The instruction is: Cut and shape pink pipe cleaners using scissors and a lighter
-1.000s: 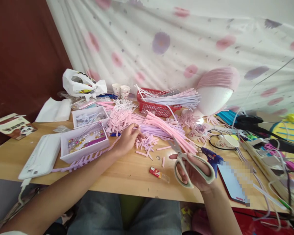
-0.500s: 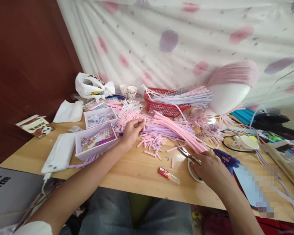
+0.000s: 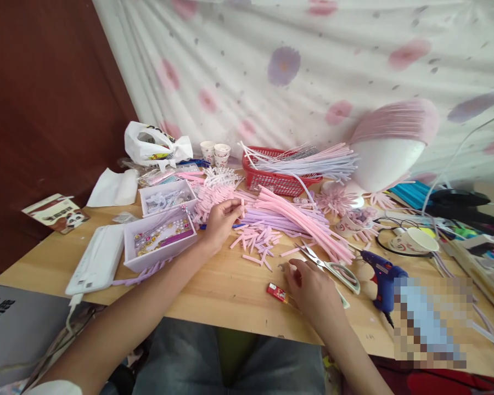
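My left hand (image 3: pixel 224 222) is closed in a pinch on a short pink chenille stem piece (image 3: pixel 242 204), raised above the table. My right hand (image 3: pixel 313 291) is down on the table with its fingers curled together; whatever is at the fingertips is hidden. Just beside the right hand lie the scissors (image 3: pixel 333 269), blades parted, untouched. The red-capped clear tube (image 3: pixel 276 292) is partly behind the right thumb. Between the hands is a loose pile of short pink and purple stem pieces (image 3: pixel 257 238). Behind it rests a bundle of long pink chenille stems (image 3: pixel 300 219).
A red basket (image 3: pixel 271 181) of long stems stands at the back. White boxes of beads (image 3: pixel 160 258) are on the left, near a power bank (image 3: pixel 96 258). To the right are a blue glue gun (image 3: pixel 382 274), a paper cup (image 3: pixel 414 241) and a white head form (image 3: pixel 389 162).
My right hand has let go of the scissors and moved left, to where a loose pink piece lay. The scissors now lie on the table. My left hand stays in place.
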The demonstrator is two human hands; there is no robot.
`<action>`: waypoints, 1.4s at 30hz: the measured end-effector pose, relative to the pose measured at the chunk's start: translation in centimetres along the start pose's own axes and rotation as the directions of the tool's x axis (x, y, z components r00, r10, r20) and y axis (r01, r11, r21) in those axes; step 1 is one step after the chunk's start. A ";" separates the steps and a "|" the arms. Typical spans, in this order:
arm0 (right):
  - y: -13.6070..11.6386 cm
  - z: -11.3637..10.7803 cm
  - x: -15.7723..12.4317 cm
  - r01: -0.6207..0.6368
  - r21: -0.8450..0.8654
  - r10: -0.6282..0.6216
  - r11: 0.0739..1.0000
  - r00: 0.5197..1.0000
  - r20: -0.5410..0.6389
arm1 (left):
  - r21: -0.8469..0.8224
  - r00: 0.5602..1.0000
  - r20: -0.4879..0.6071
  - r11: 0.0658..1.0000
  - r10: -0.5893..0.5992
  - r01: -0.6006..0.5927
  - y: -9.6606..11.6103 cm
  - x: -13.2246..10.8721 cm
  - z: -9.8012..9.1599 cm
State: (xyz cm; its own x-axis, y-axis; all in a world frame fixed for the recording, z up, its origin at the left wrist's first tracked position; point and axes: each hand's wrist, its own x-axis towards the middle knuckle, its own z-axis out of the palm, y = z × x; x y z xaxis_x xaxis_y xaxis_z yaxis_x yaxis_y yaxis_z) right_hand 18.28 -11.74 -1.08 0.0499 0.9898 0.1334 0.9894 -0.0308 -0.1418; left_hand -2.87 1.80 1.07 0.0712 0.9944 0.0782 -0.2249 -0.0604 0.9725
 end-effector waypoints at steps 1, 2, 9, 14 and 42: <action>-0.2 0.0 0.4 -0.005 -0.016 0.006 1.000 1.000 0.009 | 0.002 1.000 -0.003 1.000 0.005 -0.005 0.0 0.0 0.0; -0.3 -0.1 0.8 -0.014 -0.030 0.015 0.999 1.000 0.013 | 0.006 1.000 -0.008 1.000 0.008 -0.008 -0.1 0.1 0.0; -3.6 -0.9 2.2 0.209 0.230 -0.202 0.951 0.978 -0.051 | 0.023 0.999 -0.017 0.999 0.045 -0.044 0.0 0.2 -0.1; -6.2 -0.5 3.4 0.333 0.339 -0.354 0.880 0.935 0.001 | 0.037 0.997 -0.010 0.997 0.071 -0.071 -0.5 0.2 -0.1; -10.4 -0.6 1.3 0.440 0.200 -0.444 0.876 0.896 -0.027 | 0.039 0.991 -0.033 0.991 0.127 -0.126 -0.4 0.7 -0.4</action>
State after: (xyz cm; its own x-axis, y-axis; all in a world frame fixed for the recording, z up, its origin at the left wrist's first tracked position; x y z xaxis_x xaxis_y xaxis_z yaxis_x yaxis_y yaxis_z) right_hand 8.12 -10.24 1.17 -0.3906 0.8965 0.2090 0.8609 0.4362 -0.2618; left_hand -3.13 2.56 0.63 0.0099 0.9809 0.1941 -0.1942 -0.1886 0.9627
